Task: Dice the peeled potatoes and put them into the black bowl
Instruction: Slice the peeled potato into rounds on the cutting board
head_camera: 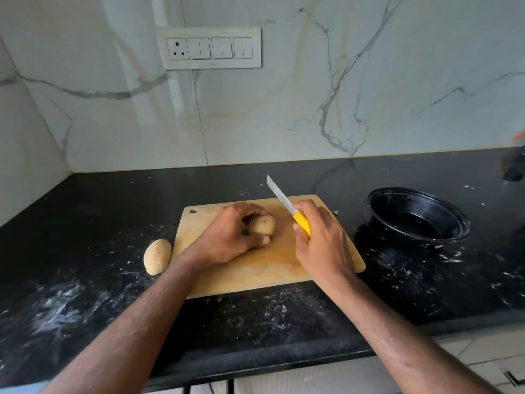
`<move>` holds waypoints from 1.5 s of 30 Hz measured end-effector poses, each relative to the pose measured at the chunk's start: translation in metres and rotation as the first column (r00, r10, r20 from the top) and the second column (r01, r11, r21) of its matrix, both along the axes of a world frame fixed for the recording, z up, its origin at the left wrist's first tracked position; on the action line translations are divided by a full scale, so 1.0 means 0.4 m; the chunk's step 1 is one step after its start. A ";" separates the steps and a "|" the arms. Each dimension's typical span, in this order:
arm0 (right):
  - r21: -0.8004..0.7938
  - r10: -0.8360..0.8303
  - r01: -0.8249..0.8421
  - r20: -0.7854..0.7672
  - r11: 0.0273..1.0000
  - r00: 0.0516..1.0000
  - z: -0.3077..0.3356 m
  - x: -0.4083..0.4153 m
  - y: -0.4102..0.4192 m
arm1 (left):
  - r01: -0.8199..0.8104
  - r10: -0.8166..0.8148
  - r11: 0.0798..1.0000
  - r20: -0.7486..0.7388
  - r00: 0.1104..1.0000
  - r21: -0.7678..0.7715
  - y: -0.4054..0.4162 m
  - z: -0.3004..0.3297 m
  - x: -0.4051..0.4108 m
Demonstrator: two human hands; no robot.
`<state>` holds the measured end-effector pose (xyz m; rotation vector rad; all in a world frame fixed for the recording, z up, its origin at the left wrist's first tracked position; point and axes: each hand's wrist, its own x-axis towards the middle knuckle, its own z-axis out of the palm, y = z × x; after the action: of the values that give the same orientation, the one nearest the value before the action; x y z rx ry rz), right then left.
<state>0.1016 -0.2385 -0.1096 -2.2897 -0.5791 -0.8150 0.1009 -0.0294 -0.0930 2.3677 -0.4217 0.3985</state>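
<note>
Though half hidden by left hand point(233, 237) fingers, potato point(262, 224) gripped; right hand point(318, 240) around knife point(287, 207).

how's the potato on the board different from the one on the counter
The potato on the board lies on the wooden cutting board, gripped by the left hand; the potato on the counter lies untouched on the black counter beside the board's left edge. The board one is partly hidden by fingers; the other shows fully. Both look peeled, pale yellow and uncut.

The left hand point(235, 237) grips a peeled potato point(262, 224) on the cutting board point(264, 265); the right hand point(321, 243) holds a yellow-handled knife point(287, 207) raised beside it; a second potato point(157, 256) lies on the dark surface point(85, 223); the black bowl point(417, 214) sits right.
</note>
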 end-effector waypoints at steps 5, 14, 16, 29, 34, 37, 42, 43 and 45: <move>-0.001 -0.081 0.082 0.083 0.997 0.993 -0.003 -0.020 0.000 | 0.042 -0.044 0.998 -0.041 0.998 -0.051 -0.001 0.001 -0.008; 0.000 -0.162 0.162 0.067 0.987 0.985 0.009 -0.035 -0.014 | 0.021 -0.021 0.999 0.011 1.000 -0.040 -0.004 0.001 -0.009; -0.008 -0.125 0.126 0.042 0.992 0.991 0.010 -0.041 -0.014 | -0.015 0.017 0.999 0.058 0.998 -0.039 -0.007 0.001 -0.009; -0.188 -0.112 0.109 -0.001 0.976 0.994 -0.005 -0.043 0.007 | -0.237 0.214 0.960 0.156 0.964 0.150 -0.045 -0.015 -0.003; -0.172 -0.123 0.122 0.009 0.977 0.992 0.002 -0.049 0.005 | -0.204 0.192 0.977 0.172 0.966 0.058 -0.045 -0.005 -0.011; -0.192 -0.119 0.120 0.016 0.974 0.993 0.002 -0.051 0.009 | -0.191 0.186 0.981 0.146 0.972 0.025 -0.032 -0.005 -0.009; -0.204 -0.124 0.122 0.002 0.971 0.992 0.000 -0.050 0.009 | -0.155 0.152 0.988 0.097 0.984 0.025 -0.039 -0.013 -0.007; -0.202 -0.131 0.129 0.004 0.971 0.991 0.001 -0.050 0.008 | -0.161 0.157 0.986 0.086 0.984 0.037 -0.041 -0.015 -0.005; -0.186 -0.144 0.143 0.012 0.972 0.990 0.003 -0.051 0.008 | -0.188 0.186 0.982 0.076 0.980 0.015 -0.045 -0.013 -0.001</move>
<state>0.0811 -0.2354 -0.1084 -2.5274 -0.5125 -0.8592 0.1003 -0.0472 -0.0983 2.4286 -0.2381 0.5722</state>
